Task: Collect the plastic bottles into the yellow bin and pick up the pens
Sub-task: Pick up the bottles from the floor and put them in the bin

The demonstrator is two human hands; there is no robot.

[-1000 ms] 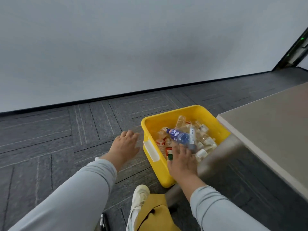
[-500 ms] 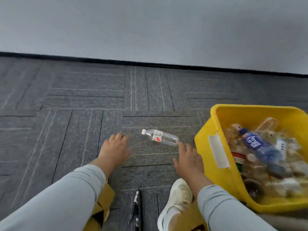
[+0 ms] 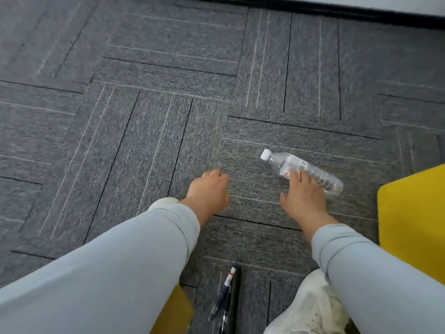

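A clear plastic bottle [image 3: 310, 170] with a white cap lies on its side on the grey carpet, cap pointing left. My right hand [image 3: 303, 196] is spread over its middle, fingertips touching the label, not closed around it. My left hand [image 3: 209, 192] hovers over bare carpet to the left, fingers loosely curled and holding nothing. Two dark pens [image 3: 228, 300] lie side by side on the carpet near the bottom, between my knees. The yellow bin [image 3: 409, 227] shows only as a corner at the right edge; its contents are out of view.
A white shoe [image 3: 310, 309] sits at the bottom right beside the pens. Yellow trouser fabric [image 3: 173, 312] shows under my left sleeve. A black skirting strip [image 3: 337, 9] runs along the wall at the top.
The view has swung left and down, so the bin has slid almost out of frame. My right hand moved forward onto the bottle. My left hand stayed over the carpet.
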